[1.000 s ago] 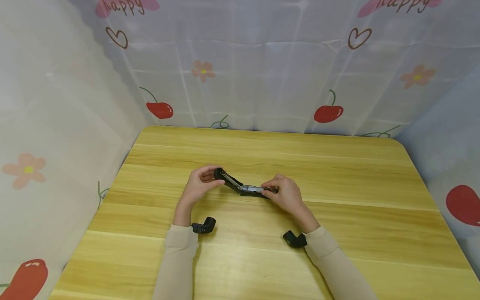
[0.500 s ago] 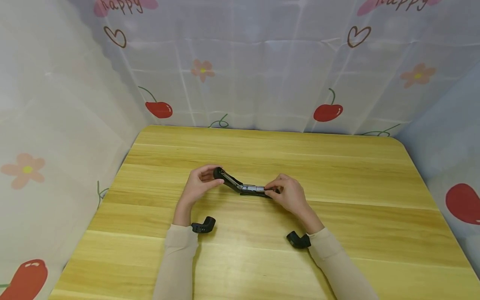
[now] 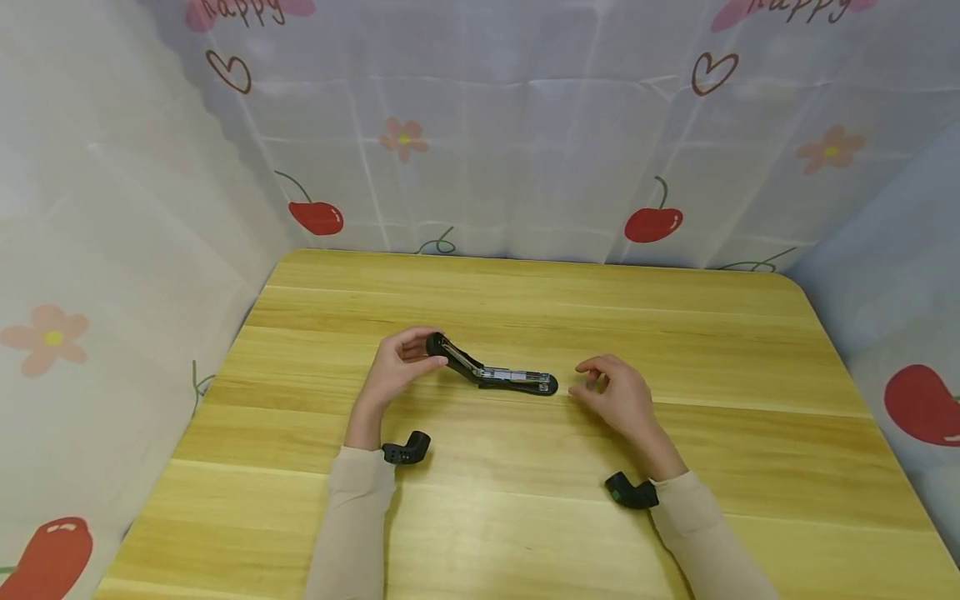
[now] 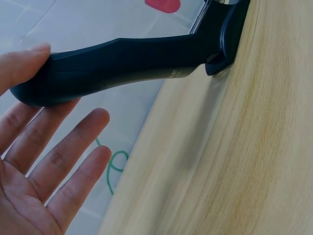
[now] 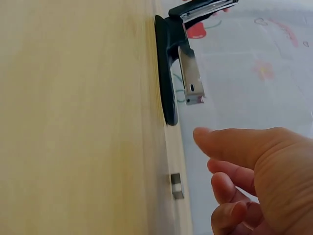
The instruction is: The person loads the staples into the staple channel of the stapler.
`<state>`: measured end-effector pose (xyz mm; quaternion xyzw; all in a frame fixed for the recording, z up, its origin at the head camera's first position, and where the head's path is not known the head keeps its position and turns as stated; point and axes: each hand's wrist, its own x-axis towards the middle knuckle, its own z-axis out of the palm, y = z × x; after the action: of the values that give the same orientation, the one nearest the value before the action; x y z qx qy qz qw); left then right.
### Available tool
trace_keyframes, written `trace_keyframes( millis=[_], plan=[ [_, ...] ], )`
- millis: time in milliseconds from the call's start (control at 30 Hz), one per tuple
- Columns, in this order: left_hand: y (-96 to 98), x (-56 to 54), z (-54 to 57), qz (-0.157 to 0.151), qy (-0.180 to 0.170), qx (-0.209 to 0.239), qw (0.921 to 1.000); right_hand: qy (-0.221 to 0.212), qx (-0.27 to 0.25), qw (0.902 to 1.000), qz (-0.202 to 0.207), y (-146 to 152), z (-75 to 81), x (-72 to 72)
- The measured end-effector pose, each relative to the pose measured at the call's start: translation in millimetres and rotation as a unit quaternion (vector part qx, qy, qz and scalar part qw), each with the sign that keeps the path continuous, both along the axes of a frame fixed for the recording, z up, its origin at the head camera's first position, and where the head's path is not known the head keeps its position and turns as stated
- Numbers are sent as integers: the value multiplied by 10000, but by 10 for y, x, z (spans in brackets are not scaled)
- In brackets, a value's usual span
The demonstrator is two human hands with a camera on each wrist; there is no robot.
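A black stapler [image 3: 517, 382] sits on the table, unfolded, its top arm raised and slanting up to the left. My left hand [image 3: 397, 367] pinches the end of that arm between thumb and fingers; in the left wrist view the dark top arm [image 4: 112, 68] shows, with the other fingers spread below it. The metal staple channel [image 5: 190, 76] lies exposed over the base. My right hand [image 3: 618, 396] is just right of the stapler's front end, thumb and fingers apart and loosely curled, holding nothing. Near its fingertips a small shiny metal block [image 5: 177, 186], like a short staple strip, lies on the table.
The wooden table [image 3: 480, 517] has a patterned white curtain [image 3: 510, 150] behind it and more curtain at both sides. A black wrist camera [image 3: 407, 448] sits on the left wrist, another wrist camera [image 3: 632, 492] on the right.
My right hand has let go at the stapler's front end and moved right, uncovering the tip of the base and channel. My left hand keeps its hold on the raised arm.
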<state>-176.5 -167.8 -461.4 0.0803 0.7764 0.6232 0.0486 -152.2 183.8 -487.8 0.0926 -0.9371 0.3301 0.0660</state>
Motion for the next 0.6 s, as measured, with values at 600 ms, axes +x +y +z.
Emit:
trace_keyframes(
  millis=[600],
  plan=[
    [0, 2, 9, -48, -16, 19, 10000, -780, 528, 9934, -649, 163, -114, 25]
  ],
)
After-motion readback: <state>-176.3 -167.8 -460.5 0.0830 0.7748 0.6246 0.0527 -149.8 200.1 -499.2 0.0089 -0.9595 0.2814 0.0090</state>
